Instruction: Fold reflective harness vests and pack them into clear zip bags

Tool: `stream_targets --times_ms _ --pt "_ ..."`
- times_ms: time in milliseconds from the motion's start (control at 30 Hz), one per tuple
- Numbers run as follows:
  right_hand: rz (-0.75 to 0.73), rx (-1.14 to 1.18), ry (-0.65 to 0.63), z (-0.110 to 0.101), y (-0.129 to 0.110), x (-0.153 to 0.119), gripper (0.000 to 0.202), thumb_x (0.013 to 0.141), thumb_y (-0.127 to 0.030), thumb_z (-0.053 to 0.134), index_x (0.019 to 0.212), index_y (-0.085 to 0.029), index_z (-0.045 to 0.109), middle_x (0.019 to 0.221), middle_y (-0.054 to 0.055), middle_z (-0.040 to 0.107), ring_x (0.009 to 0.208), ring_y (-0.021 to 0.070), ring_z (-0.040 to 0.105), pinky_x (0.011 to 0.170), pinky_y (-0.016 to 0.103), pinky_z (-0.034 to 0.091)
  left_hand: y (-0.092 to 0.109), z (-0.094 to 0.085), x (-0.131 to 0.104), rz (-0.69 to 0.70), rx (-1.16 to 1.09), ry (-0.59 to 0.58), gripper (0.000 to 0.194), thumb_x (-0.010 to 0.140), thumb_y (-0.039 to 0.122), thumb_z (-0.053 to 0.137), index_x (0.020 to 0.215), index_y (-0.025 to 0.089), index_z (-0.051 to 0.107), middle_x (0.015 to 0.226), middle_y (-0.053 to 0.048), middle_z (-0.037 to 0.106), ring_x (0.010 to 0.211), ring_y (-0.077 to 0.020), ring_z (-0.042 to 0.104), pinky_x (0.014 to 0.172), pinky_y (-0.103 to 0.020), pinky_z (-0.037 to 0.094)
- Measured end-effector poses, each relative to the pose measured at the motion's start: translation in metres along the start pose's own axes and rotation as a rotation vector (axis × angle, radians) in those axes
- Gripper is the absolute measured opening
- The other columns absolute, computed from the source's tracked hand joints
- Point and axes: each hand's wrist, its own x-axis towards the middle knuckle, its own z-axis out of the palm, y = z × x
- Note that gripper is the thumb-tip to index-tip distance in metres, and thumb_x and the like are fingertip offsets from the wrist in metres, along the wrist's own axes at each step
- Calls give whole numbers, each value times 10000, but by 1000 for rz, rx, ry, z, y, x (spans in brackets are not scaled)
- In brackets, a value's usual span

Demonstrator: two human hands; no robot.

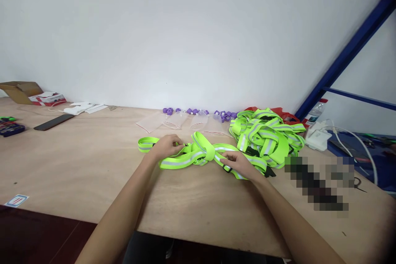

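Observation:
A neon yellow-green reflective strap (182, 161) with a silver stripe lies looped on the table, a fold crossing over its middle. My left hand (168, 147) is closed on the left part of it, fingertips curled by a small black fitting. On the right side, my right hand (237, 163) pinches the strap beside a black buckle (227, 168). A large tangled pile of the same reflective straps (267, 136) sits just beyond my right hand, partly overlapping the strap's right end in view. The undersides of both hands are hidden.
Clear plastic bags (199, 121) and several purple pieces (228, 116) line the back by the wall. At right stand a bottle (316, 111), a white box with cables (318, 138) and a blurred-out patch (315, 185). Left are a dark flat bar (54, 122) and an open carton (23, 90).

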Motion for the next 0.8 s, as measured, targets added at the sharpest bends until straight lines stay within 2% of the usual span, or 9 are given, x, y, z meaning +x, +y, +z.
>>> stream_targets --times_ms 67,133,267,333,400,500,600,700,800 --pt "-22 -35 45 4 1 1 409 794 -576 679 696 -179 678 661 1 582 612 146 487 576 269 379 18 2 0 153 222 104 290 910 410 546 817 203 727 887 -58 692 866 -225 608 748 -317 430" --pt "-67 -60 110 8 3 3 398 810 -570 668 732 -182 707 680 11 606 634 158 508 590 277 393 36 6 0 235 340 155 291 942 358 514 801 203 717 838 -60 680 845 -218 609 770 -327 427" --pt "-184 -101 187 15 7 4 350 857 -520 649 760 -197 740 723 29 641 691 180 548 641 293 432 60 23 -2 306 388 58 230 921 335 590 757 210 692 778 -29 683 787 -200 624 752 -318 425" --pt "-223 -117 182 18 6 4 323 879 -485 639 764 -203 748 724 30 644 693 180 553 651 294 441 63 34 -2 319 386 22 136 902 284 619 815 212 695 817 -20 697 797 -196 634 744 -314 428" --pt "-257 -133 157 21 4 4 296 895 -447 627 780 -207 757 725 30 648 697 180 562 662 295 447 64 43 -2 340 378 39 75 890 252 642 924 212 695 894 -30 707 846 -203 642 747 -313 438" --pt "-295 -181 118 24 -1 3 283 916 -396 596 767 -213 754 719 28 647 700 179 573 671 297 448 64 52 -2 396 344 101 236 879 303 686 1098 216 665 1048 -69 696 967 -233 636 813 -334 461" --pt "-299 -213 84 25 -5 1 280 921 -369 584 742 -227 745 715 26 648 705 184 579 685 308 454 64 51 -2 407 296 127 368 856 351 720 1192 236 620 1149 -85 675 1055 -259 616 899 -375 462" --pt "-285 -161 117 24 -5 2 243 901 -378 607 754 -237 741 782 46 679 782 211 615 757 344 481 59 46 -2 323 221 212 577 790 373 776 1298 242 535 1324 -111 601 1232 -303 539 1024 -431 418" --pt "-199 5 228 21 0 3 246 866 -458 632 827 -234 725 997 88 728 894 243 646 800 374 505 45 45 0 174 144 274 887 730 413 806 1468 237 347 1505 -154 443 1386 -351 409 1121 -500 335"
